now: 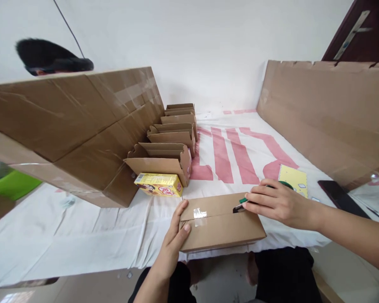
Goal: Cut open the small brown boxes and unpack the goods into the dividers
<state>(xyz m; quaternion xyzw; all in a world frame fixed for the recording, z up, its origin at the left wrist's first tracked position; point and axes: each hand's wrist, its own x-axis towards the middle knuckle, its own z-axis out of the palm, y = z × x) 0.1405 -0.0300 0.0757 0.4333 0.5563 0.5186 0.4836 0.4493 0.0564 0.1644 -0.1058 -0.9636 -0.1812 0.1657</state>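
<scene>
A closed brown cardboard box (222,231) lies at the table's front edge, with a short strip of clear tape (200,216) across the seam of its flaps. My left hand (177,233) grips the box's left end, thumb on top and fingers at the far corner. My right hand (276,202) is closed around a green and black utility knife (239,207), whose tip is at the seam on the right part of the top. A dark green curved edge (286,184) shows behind the right hand; what it belongs to is partly hidden.
Several open cardboard boxes (158,162) stand in a row beyond, with a yellow printed box (159,184) in front. Large cardboard panels (328,113) rise on both sides. A yellow card (295,179) and a black phone (342,198) lie right. A person's head (50,57) shows behind the left panel.
</scene>
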